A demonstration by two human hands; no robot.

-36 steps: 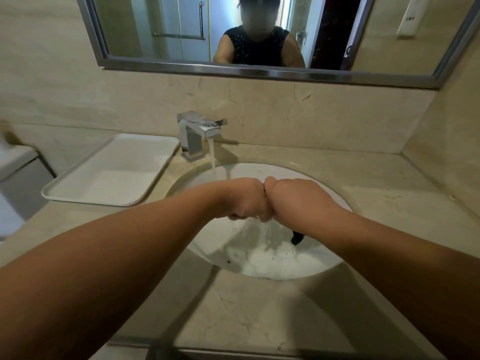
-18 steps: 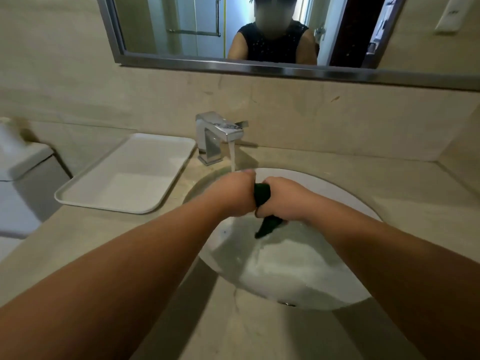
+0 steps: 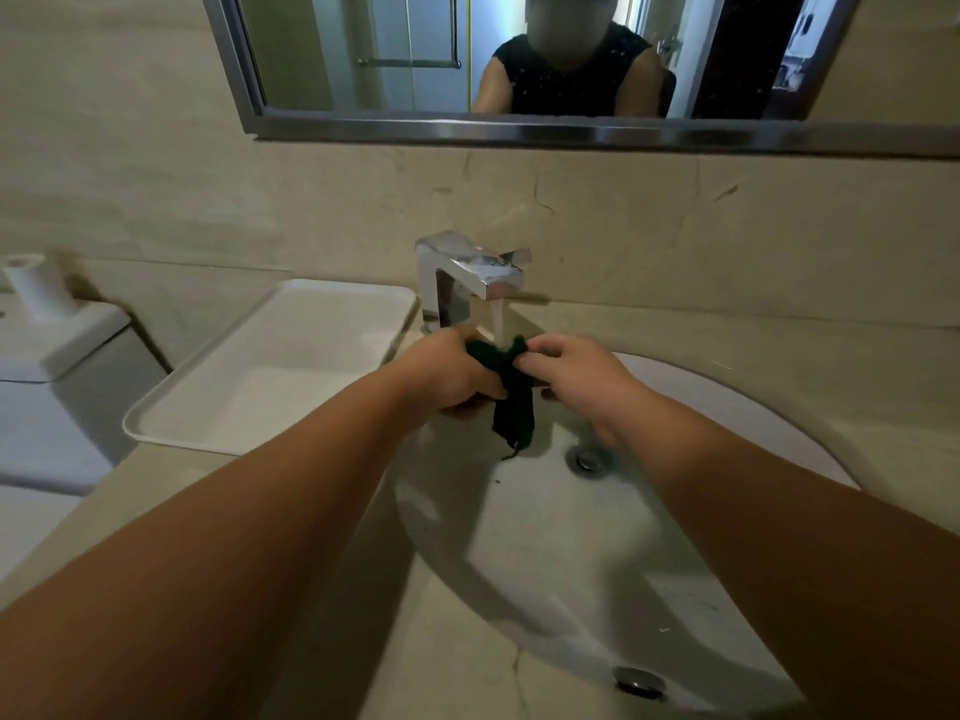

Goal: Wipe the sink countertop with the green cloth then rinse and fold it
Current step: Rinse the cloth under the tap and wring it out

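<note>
- Left hand (image 3: 457, 376) fingers curl tight around the green cloth (image 3: 511, 394), gripping its bunched top.
- Right hand (image 3: 571, 376) pinches the cloth's other side between thumb and fingertips.
- The cloth sits under one stream of water (image 3: 497, 319), its tail hanging over the sink (image 3: 675, 511); much of it is hidden inside the fists.
- One tap (image 3: 467, 275) runs above.
- Two drain openings show in the basin.
- One white tray (image 3: 270, 366) lies left on the countertop (image 3: 779, 350).
- The mirror (image 3: 519, 59) is cut off at the top.
</note>
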